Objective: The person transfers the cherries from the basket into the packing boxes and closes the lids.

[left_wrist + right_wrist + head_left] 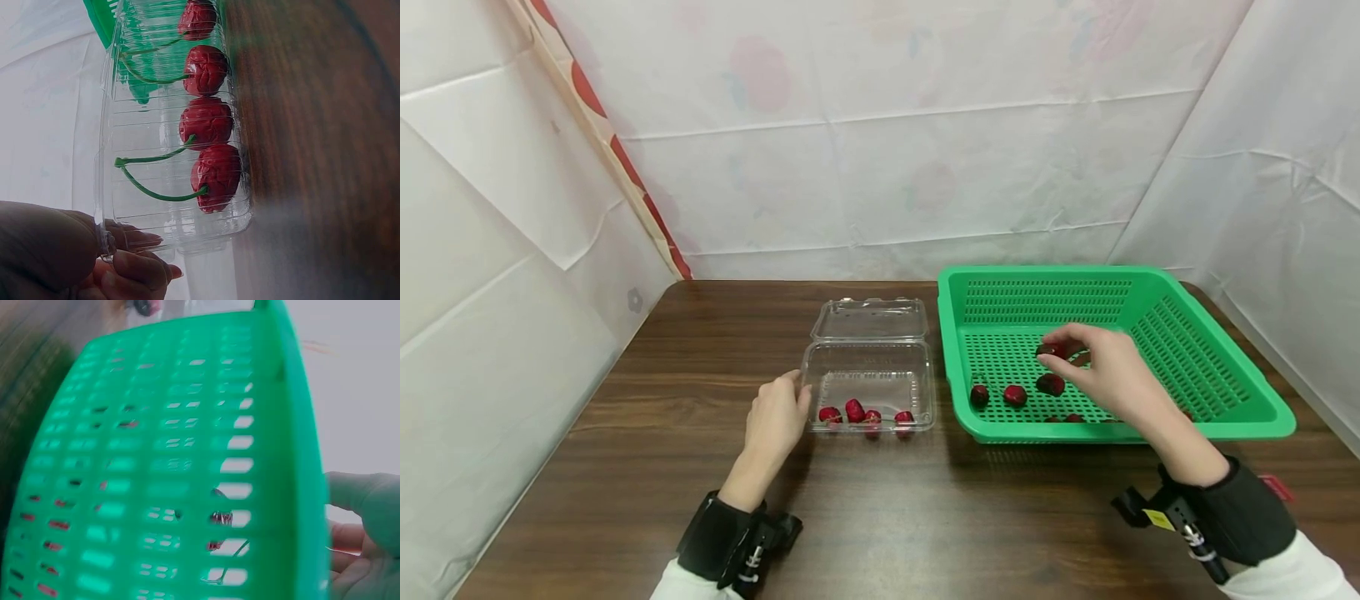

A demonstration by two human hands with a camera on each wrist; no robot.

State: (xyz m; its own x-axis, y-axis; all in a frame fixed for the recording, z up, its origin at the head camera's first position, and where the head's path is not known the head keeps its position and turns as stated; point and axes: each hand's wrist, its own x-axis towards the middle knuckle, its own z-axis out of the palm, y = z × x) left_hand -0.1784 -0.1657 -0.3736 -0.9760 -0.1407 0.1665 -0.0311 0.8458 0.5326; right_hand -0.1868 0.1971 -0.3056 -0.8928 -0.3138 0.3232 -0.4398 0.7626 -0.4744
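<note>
1. A dark cherry (pixel 1047 350) is pinched between thumb and fingertips of the right hand (pixel 1103 371), over the green basket (pixel 950 350).
2. From those fingers, the clear box (pixel 871 358) is set at nine o'clock, well apart, past the basket's wall.
3. The box's nine-o'clock rim is gripped by the nearer left hand (pixel 777 417).
4. The cherry's long axis cannot be told.

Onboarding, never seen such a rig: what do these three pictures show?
No machine here, just a person's left hand and right hand. The wide picture is taken from the head, looking down; the other two from each wrist. On the table stand a clear box, its lid open, with red cherries inside, and a green basket with darker cherries. The left hand pinches the box's edge; the right hand holds one cherry above the basket's floor.
</note>
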